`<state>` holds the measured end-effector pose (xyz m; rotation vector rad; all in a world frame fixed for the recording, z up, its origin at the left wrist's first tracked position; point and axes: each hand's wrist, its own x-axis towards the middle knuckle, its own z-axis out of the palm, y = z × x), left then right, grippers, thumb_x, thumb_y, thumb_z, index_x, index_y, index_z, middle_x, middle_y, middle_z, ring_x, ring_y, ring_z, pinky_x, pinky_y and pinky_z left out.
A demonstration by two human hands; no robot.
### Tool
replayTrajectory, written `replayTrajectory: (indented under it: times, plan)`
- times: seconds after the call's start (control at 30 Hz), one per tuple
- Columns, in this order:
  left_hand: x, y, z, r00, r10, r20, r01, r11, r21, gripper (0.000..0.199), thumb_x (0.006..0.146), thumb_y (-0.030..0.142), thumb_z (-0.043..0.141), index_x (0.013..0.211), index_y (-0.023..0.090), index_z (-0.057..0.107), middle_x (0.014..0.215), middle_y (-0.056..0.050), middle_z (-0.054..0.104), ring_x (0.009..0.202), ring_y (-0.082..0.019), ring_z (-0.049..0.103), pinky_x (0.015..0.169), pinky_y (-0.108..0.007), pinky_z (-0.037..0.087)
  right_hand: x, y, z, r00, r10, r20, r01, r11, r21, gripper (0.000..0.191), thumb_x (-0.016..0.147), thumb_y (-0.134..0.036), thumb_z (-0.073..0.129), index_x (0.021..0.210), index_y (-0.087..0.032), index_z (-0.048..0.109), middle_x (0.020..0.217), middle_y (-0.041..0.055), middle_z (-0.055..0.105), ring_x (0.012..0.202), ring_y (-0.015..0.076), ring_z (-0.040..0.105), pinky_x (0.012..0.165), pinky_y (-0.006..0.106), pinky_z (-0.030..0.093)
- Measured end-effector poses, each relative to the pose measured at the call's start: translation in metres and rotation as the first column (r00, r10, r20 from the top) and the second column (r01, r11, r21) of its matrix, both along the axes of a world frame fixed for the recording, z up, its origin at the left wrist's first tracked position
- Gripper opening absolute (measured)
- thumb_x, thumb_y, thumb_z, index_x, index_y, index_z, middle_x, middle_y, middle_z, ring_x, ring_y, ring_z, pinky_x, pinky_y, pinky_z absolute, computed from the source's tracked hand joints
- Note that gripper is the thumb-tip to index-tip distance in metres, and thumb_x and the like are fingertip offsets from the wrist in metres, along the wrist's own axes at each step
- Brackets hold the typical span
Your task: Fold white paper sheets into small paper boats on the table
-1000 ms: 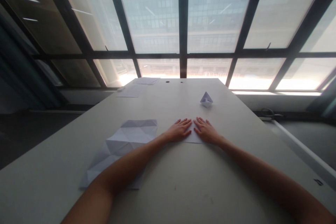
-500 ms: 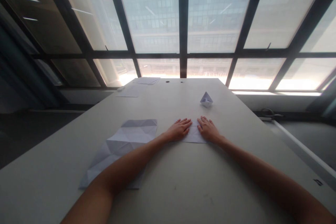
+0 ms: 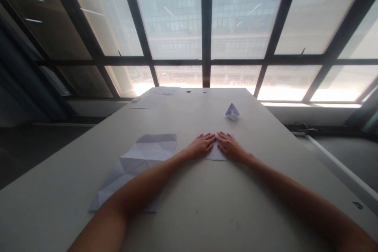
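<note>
A small folded sheet of white paper lies flat on the table, largely covered by my hands. My left hand rests palm down on its left part, fingers stretched out. From the other side my right hand lies flat on the paper, its fingertips close to those of my left hand. Neither hand grips anything. Beyond my right hand stands a folded paper boat. To the left, partly under my left forearm, is a larger creased sheet of paper.
The long white table reaches toward the windows. Several flat paper sheets lie at its far left. A dark round cable hole sits near the far edge. A white rail runs along the right side.
My right hand has slid left across the folded paper, so its fingertips are now close to my left hand. My left hand has stayed in place.
</note>
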<state>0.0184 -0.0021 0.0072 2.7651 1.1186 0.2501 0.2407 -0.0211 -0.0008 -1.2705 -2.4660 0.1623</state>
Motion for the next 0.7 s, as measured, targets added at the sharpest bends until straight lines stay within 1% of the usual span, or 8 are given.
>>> replayTrajectory:
  times: [0.03,0.1,0.23,0.37,0.57,0.7]
  plan:
    - [0.0001,0.0002,0.0000,1.000,-0.003,0.002,0.003,1.000,-0.003,0.054,0.102,0.036,0.031,0.156,0.027,0.027,0.161,-0.002,0.028,0.149,-0.022,0.024,0.121,-0.047,0.017,-0.0004,-0.0001,-0.0005,0.999,0.032,-0.009,-0.032,0.999,-0.017,0.056,0.097,-0.031,0.043,0.149,-0.011,0.041,0.156,0.0162,0.038,0.146,0.0224,0.030,0.121,0.042,0.019]
    - [0.0001,0.0006,0.0003,1.000,-0.005,0.001,0.005,1.000,-0.007,0.055,0.103,0.037,0.031,0.156,0.028,0.025,0.162,-0.002,0.027,0.149,-0.021,0.025,0.121,-0.046,0.016,-0.0010,-0.0001,-0.0013,0.999,0.047,-0.014,-0.047,0.998,-0.048,0.059,0.097,-0.034,0.043,0.151,-0.011,0.038,0.156,0.0155,0.038,0.146,0.0224,0.031,0.120,0.042,0.020]
    - [0.0000,0.0009,0.0007,1.000,-0.005,-0.007,0.005,1.000,-0.007,0.055,0.103,0.037,0.030,0.157,0.028,0.024,0.162,-0.003,0.027,0.149,-0.021,0.024,0.121,-0.045,0.015,-0.0012,-0.0005,-0.0003,1.000,0.008,0.017,-0.006,0.997,-0.081,0.061,0.098,-0.038,0.041,0.151,-0.011,0.038,0.158,0.0150,0.034,0.147,0.0230,0.028,0.121,0.043,0.018]
    - [0.0000,0.0015,0.0002,1.000,-0.004,-0.005,0.004,1.000,-0.007,0.055,0.103,0.036,0.031,0.157,0.028,0.025,0.162,-0.002,0.027,0.149,-0.021,0.023,0.121,-0.045,0.014,-0.0018,-0.0015,0.0023,0.999,-0.011,0.041,0.015,0.995,-0.099,0.061,0.099,-0.040,0.038,0.152,-0.012,0.036,0.159,0.0133,0.032,0.148,0.0215,0.026,0.121,0.041,0.016]
    - [0.0000,0.0021,-0.0007,1.000,-0.006,-0.012,0.006,1.000,-0.003,0.055,0.103,0.037,0.030,0.157,0.027,0.024,0.162,-0.002,0.026,0.150,-0.021,0.022,0.121,-0.045,0.015,-0.0020,-0.0020,0.0033,0.999,-0.017,0.047,0.021,0.994,-0.106,0.060,0.099,-0.039,0.039,0.152,-0.012,0.036,0.159,0.0134,0.033,0.148,0.0210,0.026,0.121,0.040,0.016]
    - [-0.0002,0.0015,-0.0003,1.000,-0.004,-0.009,0.004,1.000,-0.005,0.055,0.103,0.037,0.030,0.157,0.027,0.024,0.162,-0.002,0.026,0.149,-0.021,0.023,0.121,-0.045,0.015,-0.0010,-0.0023,0.0028,0.999,-0.007,0.037,0.010,0.995,-0.100,0.060,0.099,-0.039,0.039,0.154,-0.015,0.034,0.159,0.0127,0.032,0.148,0.0209,0.026,0.121,0.040,0.016]
